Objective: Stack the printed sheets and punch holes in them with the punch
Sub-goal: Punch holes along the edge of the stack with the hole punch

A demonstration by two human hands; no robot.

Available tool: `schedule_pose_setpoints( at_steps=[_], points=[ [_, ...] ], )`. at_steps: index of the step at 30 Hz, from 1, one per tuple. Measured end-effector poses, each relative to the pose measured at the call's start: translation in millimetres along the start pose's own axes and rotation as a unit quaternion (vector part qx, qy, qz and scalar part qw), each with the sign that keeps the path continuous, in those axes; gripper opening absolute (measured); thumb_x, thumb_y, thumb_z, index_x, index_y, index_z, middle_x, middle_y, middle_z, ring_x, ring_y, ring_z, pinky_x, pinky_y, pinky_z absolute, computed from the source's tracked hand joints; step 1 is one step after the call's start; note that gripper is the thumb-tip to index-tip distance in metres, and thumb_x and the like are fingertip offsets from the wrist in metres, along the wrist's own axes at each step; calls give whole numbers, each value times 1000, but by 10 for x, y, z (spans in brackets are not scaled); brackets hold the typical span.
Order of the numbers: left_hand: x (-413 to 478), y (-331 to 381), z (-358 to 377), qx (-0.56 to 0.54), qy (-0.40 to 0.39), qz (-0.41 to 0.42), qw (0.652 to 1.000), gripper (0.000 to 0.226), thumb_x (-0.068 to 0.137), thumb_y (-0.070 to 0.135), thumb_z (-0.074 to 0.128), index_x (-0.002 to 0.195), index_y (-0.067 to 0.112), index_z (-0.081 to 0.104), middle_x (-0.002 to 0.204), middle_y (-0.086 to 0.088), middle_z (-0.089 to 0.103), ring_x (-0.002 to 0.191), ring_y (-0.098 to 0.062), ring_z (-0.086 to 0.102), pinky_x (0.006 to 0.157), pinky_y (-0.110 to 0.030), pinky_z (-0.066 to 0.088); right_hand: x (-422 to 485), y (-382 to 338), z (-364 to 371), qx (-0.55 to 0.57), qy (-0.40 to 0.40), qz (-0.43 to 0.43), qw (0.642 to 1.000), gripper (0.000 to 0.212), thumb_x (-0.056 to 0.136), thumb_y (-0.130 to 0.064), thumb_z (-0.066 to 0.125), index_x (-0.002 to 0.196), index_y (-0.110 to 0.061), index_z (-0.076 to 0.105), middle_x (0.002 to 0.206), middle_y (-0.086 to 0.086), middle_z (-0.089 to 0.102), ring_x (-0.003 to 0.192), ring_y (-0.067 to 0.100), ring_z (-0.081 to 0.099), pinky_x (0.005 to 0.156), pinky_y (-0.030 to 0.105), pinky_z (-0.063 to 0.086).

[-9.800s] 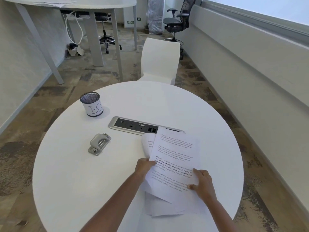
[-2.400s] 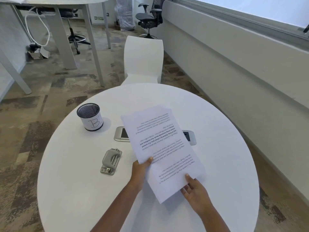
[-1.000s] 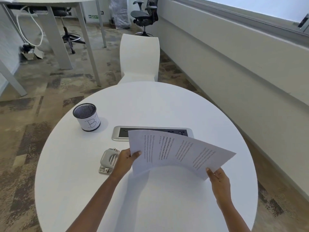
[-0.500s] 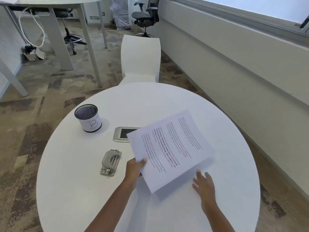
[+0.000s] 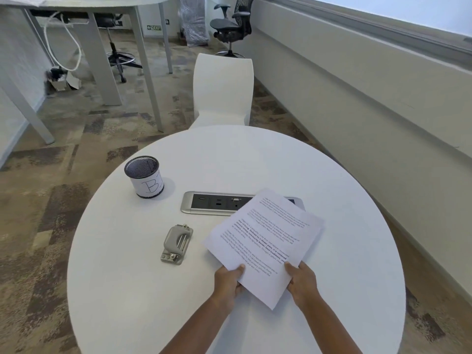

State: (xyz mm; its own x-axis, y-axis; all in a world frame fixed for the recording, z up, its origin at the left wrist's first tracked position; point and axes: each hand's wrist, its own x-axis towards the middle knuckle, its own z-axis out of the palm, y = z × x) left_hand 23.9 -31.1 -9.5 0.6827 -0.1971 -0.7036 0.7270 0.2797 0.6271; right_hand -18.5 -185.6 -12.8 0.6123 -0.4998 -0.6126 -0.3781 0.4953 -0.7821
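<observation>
Person stands at the round white table (image 5: 127, 290). Both hands grip the sheets (image 5: 265, 241) at the near edge: left hand (image 5: 228, 279) has thumb on top and fingers curled under the near-left corner; right hand (image 5: 302, 281) is pinched on the near-right edge the same way. Stack looks squared, held tilted just above the tabletop, printed side up, and turned askew.

Landmark: the punch (image 5: 176, 244). It lies flat on the table, untouched, just left of the sheets and apart from them. Beyond the punch sits the power strip panel (image 5: 212, 203), its right end hidden by the far corner of the sheets. The mesh pen cup (image 5: 144, 179) stands beyond and left of the punch.

Risks, as judged: loosening one hand to reach the punch could let the sheets fan. Skewed feeding would put the holes off-line.
</observation>
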Motion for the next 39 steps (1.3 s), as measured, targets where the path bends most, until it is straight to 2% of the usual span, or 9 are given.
schedule_pose_setpoints(
  at_steps=[8, 14, 18, 23, 26, 29, 32, 36, 39],
  points=[
    [122, 181, -339, 18, 44, 20, 999, 29, 92, -6, 46, 119, -8, 52, 89, -14, 64, 72, -27, 60, 39, -21, 55, 5, 49, -322, -97, 44, 0, 994, 27, 89, 3, 49, 114, -5, 57, 109, 14, 61, 95, 31, 58, 90, 48, 48],
    [164, 246, -503, 131, 17, 24, 991, 19, 89, -10, 47, 102, -4, 59, 76, -9, 65, 41, -8, 66, 41, -19, 55, 29, -13, -437, -133, 42, -13, 990, 25, 87, 5, 51, 109, -4, 58, 102, 15, 63, 89, 30, 59, 85, 48, 49],
    [187, 265, -508, 222, 26, 46, 974, 14, 85, -10, 53, 93, -3, 62, 77, -13, 65, 55, -18, 64, 44, -21, 57, 47, -28, -425, -167, 51, -39, 984, 22, 86, 5, 50, 100, -7, 61, 98, 14, 65, 86, 32, 61, 86, 49, 50],
    [139, 382, -470, 434, 66, 107, 892, 14, 80, -2, 59, 72, 10, 64, 79, -10, 65, 65, -26, 62, 67, -35, 57, 46, -18, -413, -203, 64, -65, 975, 16, 84, 2, 54, 89, -11, 63, 94, 16, 68, 94, 38, 63, 92, 55, 49],
    [87, 509, -470, 538, 148, 220, 801, 21, 83, 3, 52, 90, 12, 69, 94, -9, 72, 86, -28, 66, 74, -32, 52, 25, -42, -428, -181, 62, -55, 980, 17, 84, 3, 54, 86, -12, 63, 94, 15, 67, 93, 37, 63, 92, 56, 48],
    [58, 722, -519, 502, 220, 336, 766, 23, 84, 3, 51, 101, 9, 67, 107, -11, 66, 101, -30, 61, 78, -37, 50, 23, -83, -484, -149, 43, -43, 987, 17, 84, 5, 53, 90, -7, 64, 96, 17, 66, 87, 32, 60, 90, 53, 47],
    [124, 945, -640, 521, 272, 333, 737, 28, 85, 10, 53, 112, 9, 61, 113, -19, 57, 109, -36, 50, 80, -45, 48, 17, -114, -534, -131, 32, -38, 990, 20, 83, 7, 55, 97, -4, 62, 98, 17, 65, 87, 32, 60, 85, 48, 49],
    [251, 1121, -874, 534, 289, 218, 764, 33, 87, 17, 52, 118, 6, 56, 122, -23, 51, 115, -39, 47, 90, -46, 43, -30, -122, -573, -122, 14, -28, 992, 24, 83, 8, 55, 102, -6, 61, 95, 16, 67, 77, 29, 63, 56, 29, 57],
    [334, 1174, -979, 520, 251, 141, 804, 29, 87, 19, 51, 110, 4, 60, 117, -22, 55, 112, -39, 51, 91, -41, 43, -53, -104, -590, -121, 8, -23, 992, 27, 83, 8, 55, 106, -6, 60, 98, 18, 66, 80, 30, 63, 60, 32, 56]
  ],
)
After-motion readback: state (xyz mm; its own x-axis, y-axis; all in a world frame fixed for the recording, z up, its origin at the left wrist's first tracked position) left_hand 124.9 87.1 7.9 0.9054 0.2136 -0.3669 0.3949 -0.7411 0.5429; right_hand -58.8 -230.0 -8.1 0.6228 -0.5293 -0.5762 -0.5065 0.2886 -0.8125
